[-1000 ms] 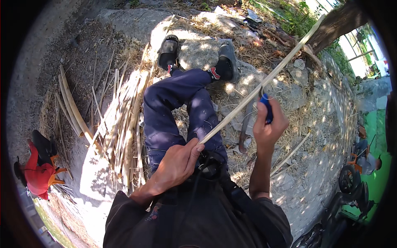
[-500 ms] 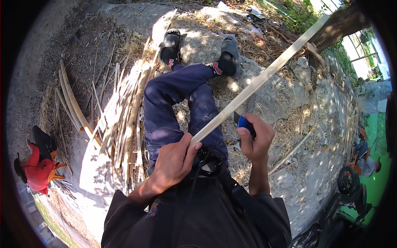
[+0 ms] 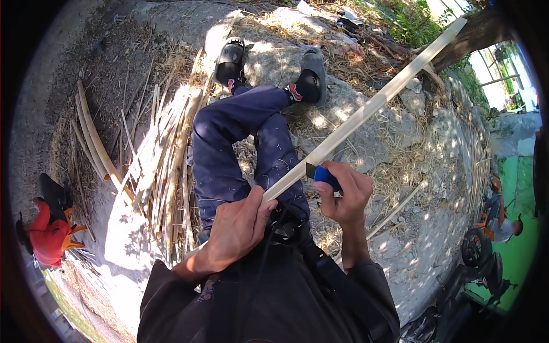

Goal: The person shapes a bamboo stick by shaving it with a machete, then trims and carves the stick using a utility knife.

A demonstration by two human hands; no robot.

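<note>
Bamboo strip [image 3: 366,111] and knife [image 3: 323,173] in closed hands [image 3: 240,228]

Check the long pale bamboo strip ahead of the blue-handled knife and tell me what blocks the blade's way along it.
Nothing visible does. The blue-handled knife in the right hand meets the long pale bamboo strip, which runs bare up to its far end. The left hand grips the strip behind the blade, over the blue-trousered legs.
</note>
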